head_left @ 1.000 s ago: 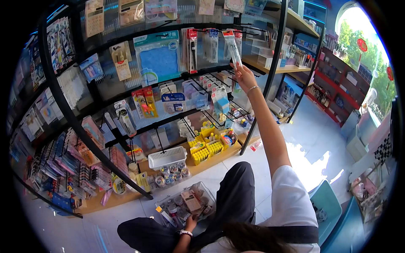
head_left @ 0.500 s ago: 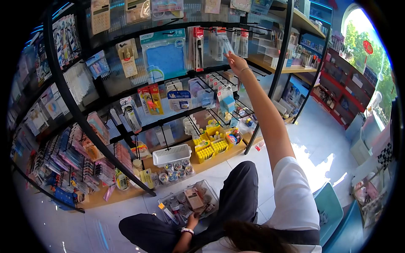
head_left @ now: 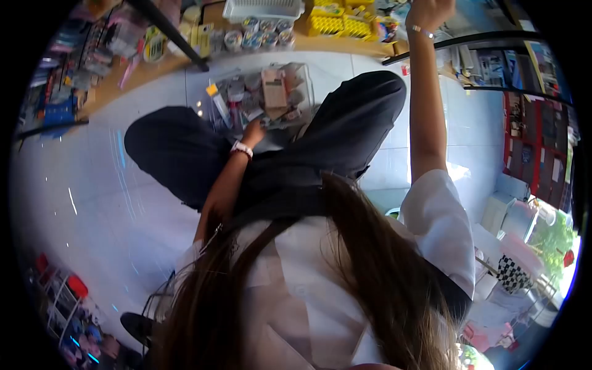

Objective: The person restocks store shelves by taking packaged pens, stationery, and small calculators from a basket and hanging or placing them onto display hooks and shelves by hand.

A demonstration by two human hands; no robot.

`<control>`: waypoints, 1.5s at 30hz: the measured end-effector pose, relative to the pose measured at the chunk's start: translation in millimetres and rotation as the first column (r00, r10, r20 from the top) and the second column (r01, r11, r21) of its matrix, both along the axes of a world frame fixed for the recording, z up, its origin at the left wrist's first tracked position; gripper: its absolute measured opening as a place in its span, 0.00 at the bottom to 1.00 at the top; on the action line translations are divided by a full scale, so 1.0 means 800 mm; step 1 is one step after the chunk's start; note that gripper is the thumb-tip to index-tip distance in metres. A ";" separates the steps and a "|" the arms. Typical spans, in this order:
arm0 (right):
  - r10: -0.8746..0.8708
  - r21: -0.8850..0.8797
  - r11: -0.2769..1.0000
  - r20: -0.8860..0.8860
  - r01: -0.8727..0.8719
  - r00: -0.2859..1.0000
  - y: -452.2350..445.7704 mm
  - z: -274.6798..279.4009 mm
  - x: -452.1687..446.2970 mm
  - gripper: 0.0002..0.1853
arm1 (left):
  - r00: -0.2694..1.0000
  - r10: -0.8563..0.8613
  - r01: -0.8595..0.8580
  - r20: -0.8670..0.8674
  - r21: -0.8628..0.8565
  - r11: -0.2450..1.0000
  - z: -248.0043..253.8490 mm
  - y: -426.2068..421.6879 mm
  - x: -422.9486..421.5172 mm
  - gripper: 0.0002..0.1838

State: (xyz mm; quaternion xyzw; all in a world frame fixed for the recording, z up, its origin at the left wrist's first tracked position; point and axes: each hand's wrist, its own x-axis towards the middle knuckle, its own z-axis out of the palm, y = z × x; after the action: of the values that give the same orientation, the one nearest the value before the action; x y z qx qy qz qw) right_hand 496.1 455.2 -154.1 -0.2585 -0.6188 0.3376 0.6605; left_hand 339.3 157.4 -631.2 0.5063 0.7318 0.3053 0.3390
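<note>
A clear plastic bin filled with mixed small goods stands on the floor between my legs. My left hand is at its near rim, fingers curled over the edge. Inside the bin lie a pink boxed item, a bottle with a reddish label and a slim pack with an orange end. My right hand is raised toward the shelving at the top of the view. It is blurred and its fingers are partly cut off, so anything in them is hidden.
The low wooden shelf carries a white basket, round clear tubs and yellow boxes. Black rack posts stand in front. Red shelving is at the right, and a wire rack lies behind on the left.
The view has tipped down toward my body, so the hanging packs are out of sight. My right arm is still stretched out; my left hand remains at the bin.
</note>
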 end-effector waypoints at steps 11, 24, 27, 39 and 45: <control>0.389 -0.994 -0.030 -0.111 -0.107 0.915 -0.246 -0.490 0.005 0.17 | 0.987 0.086 -0.092 -0.136 -0.040 0.995 0.068 0.004 0.005 0.16; 0.152 -0.926 -0.348 -0.208 -0.145 0.966 -0.232 -0.517 -0.028 0.17 | 0.872 0.271 -0.292 0.407 -0.011 0.956 0.049 0.038 0.007 0.22; 0.045 -0.912 -0.356 -0.235 -0.204 0.971 -0.222 -0.548 -0.039 0.16 | 0.783 0.292 -0.308 0.549 -0.065 0.949 0.048 0.043 0.005 0.21; -0.092 -0.770 -0.284 -0.571 -0.571 0.816 -0.215 -0.618 -0.043 0.06 | 0.723 0.364 -0.407 0.588 -0.063 0.911 0.053 0.043 0.005 0.22; -0.004 -0.830 0.012 -0.558 -0.558 0.830 -0.270 -0.517 -0.048 0.08 | 0.499 0.362 -0.506 0.787 -0.074 0.859 0.071 0.033 0.024 0.10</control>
State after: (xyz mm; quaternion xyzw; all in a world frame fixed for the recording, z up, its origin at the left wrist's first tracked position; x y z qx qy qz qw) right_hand 457.9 238.8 -567.6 -0.4235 -0.1086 0.8343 0.3359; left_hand 358.2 183.6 -574.5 0.1483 0.5862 0.6284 0.4893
